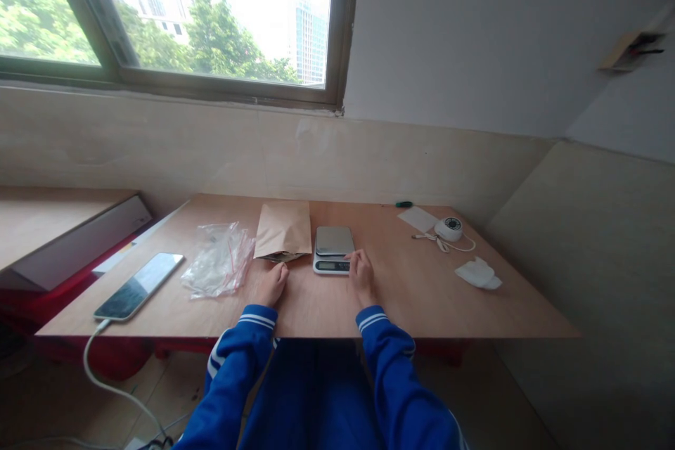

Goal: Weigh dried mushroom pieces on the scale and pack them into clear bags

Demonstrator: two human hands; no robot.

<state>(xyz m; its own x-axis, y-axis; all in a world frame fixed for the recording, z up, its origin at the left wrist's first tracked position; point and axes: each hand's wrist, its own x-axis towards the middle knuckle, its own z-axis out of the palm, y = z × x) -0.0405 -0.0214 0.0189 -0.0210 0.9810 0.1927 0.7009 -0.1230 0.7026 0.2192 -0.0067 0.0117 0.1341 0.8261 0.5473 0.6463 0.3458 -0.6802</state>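
Note:
A kitchen scale (334, 242) with a metal plate and a small dark display lies in the middle of the table. My right hand (361, 275) is at its front right corner, the index finger extended over the control panel and the other fingers curled, holding nothing. To the left of the scale is a brown paper bag (285, 228) on its side, its mouth slightly open towards me. In front of that mouth my left hand (273, 284) rests closed on the table, with nothing visible in it. Whether it touches the bag's edge I cannot tell.
Clear plastic zip bags (220, 260) are piled at the left, beside a phone (140, 286) with a cable plugged in. On the right are a white round device (448, 228) with a cord, a white card (416, 219), a crumpled tissue (479, 273) and a green-handled screwdriver (403, 204).

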